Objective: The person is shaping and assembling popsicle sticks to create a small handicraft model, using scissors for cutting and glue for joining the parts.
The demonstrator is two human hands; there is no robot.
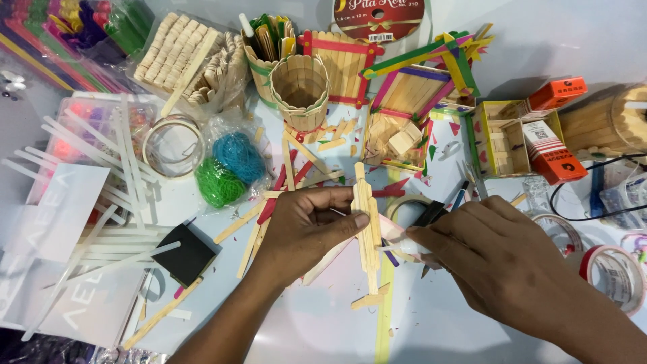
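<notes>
Wooden stick stack (368, 226) btwn left-hand fingers (350, 222)

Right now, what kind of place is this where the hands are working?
Probably a craft table. The left hand holds a stack of craft sticks, the right hand touches it with a white stick, and around them sit a round stick-built cup, tape rolls and green yarn.

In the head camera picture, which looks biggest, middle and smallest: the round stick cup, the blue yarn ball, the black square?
1. Round stick cup
2. Black square
3. Blue yarn ball, only slightly smaller than the square, so that pair is unsure.
</notes>
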